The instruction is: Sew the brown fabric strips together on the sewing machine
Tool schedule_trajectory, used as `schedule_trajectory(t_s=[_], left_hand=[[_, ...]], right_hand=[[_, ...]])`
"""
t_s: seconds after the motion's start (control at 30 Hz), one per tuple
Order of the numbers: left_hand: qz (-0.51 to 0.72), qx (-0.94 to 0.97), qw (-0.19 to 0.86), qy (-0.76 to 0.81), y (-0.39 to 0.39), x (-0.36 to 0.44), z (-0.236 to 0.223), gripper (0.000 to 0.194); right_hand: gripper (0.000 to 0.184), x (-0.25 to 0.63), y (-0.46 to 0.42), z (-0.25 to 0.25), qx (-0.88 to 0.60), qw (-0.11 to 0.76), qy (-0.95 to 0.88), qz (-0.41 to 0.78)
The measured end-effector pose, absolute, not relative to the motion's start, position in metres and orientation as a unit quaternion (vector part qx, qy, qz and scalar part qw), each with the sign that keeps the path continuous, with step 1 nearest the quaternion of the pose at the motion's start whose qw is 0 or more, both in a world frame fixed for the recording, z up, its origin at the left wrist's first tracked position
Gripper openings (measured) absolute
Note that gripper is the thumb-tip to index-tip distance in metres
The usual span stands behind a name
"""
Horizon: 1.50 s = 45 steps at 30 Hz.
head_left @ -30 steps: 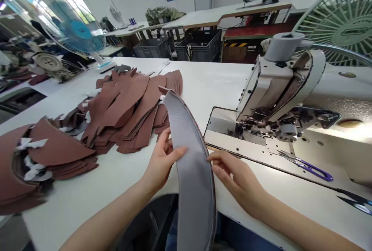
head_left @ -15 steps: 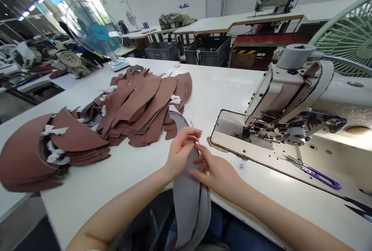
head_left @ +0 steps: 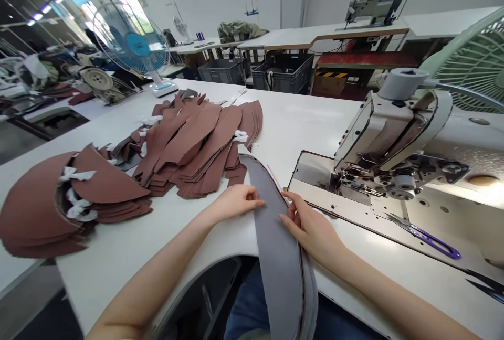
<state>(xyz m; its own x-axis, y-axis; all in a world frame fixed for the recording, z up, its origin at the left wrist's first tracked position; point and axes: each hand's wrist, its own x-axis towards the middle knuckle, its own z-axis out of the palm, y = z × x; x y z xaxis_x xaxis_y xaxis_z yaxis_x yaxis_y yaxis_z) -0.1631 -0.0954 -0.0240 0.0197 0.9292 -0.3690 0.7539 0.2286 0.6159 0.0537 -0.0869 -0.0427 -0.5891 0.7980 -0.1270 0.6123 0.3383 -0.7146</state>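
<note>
A long, curved grey fabric piece (head_left: 275, 235) runs from the tabletop over the front edge toward my lap, with layered, seamed edges along its right side. My right hand (head_left: 311, 224) grips that right edge, thumb lying on the grey face and index finger along the seam. By the left edge is my left hand (head_left: 238, 202), its fingers curled and thumb and fingertips pinched together just over the fabric. Whatever it pinches, if anything, is too small to make out.
Stacked brown fabric pieces (head_left: 197, 151) tied with white strips lie left, beside a curved brown bundle (head_left: 35, 198). At right stands a sewing machine (head_left: 394, 146); purple-handled scissors (head_left: 433, 240) rest on its bed. A blue fan (head_left: 137, 46) stands behind the stacks.
My hands were close together at the seam. They have separated, the left moving left and the right moving right. The grey piece has shifted right, uncovering more of its face.
</note>
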Motion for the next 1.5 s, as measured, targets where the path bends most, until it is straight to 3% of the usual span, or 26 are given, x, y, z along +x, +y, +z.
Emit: schedule_trajectory(t_s=[0.1, 0.23, 0.3, 0.4, 0.47, 0.53, 0.63, 0.8, 0.97, 1.03, 1.17, 1.3, 1.5], left_hand=[[0.224, 0.564, 0.400, 0.687, -0.096, -0.167, -0.025, 0.032], [0.412, 0.452, 0.496, 0.616, -0.096, -0.159, -0.036, 0.053], [0.482, 0.365, 0.534, 0.591, -0.094, -0.154, -0.042, 0.058], [0.502, 0.283, 0.586, 0.570, -0.091, -0.152, -0.045, 0.047], [0.476, 0.308, 0.618, 0.545, -0.092, -0.153, -0.042, 0.037], [0.456, 0.368, 0.638, 0.499, -0.095, -0.150, -0.036, 0.042], [0.429, 0.502, 0.592, 0.462, -0.105, -0.138, -0.026, 0.052], [0.375, 0.644, 0.387, 0.542, -0.119, -0.115, -0.023, 0.046], [0.499, 0.549, 0.356, 0.568, -0.125, -0.103, -0.032, 0.098], [0.542, 0.492, 0.409, 0.545, -0.127, -0.100, -0.032, 0.103], [0.575, 0.322, 0.539, 0.523, -0.124, -0.101, -0.025, 0.080], [0.604, 0.200, 0.539, 0.552, -0.116, -0.114, -0.014, 0.047], [0.638, 0.253, 0.496, 0.531, -0.116, -0.125, 0.001, 0.050]], right_hand=[[0.043, 0.054, -0.086, -0.049, -0.431, 0.093, -0.845, 0.303], [0.047, 0.061, -0.077, -0.056, -0.432, 0.102, -0.864, 0.238], [0.048, 0.065, -0.069, -0.060, -0.418, 0.151, -0.850, 0.284], [0.043, 0.068, -0.059, -0.066, -0.397, 0.234, -0.800, 0.385], [0.039, 0.068, -0.057, -0.068, -0.401, 0.271, -0.754, 0.443], [0.039, 0.065, -0.059, -0.066, -0.409, 0.288, -0.719, 0.482], [0.046, 0.063, -0.066, -0.056, -0.372, 0.285, -0.707, 0.530], [0.057, 0.062, -0.076, -0.037, -0.315, 0.258, -0.714, 0.569], [0.044, 0.064, -0.082, -0.021, -0.370, 0.250, -0.693, 0.566], [0.042, 0.065, -0.086, -0.016, -0.354, 0.260, -0.694, 0.571], [0.043, 0.068, -0.086, -0.013, -0.361, 0.277, -0.686, 0.567], [0.050, 0.078, -0.072, -0.009, -0.456, 0.298, -0.671, 0.503], [0.053, 0.085, -0.059, 0.000, -0.470, 0.291, -0.745, 0.373]])
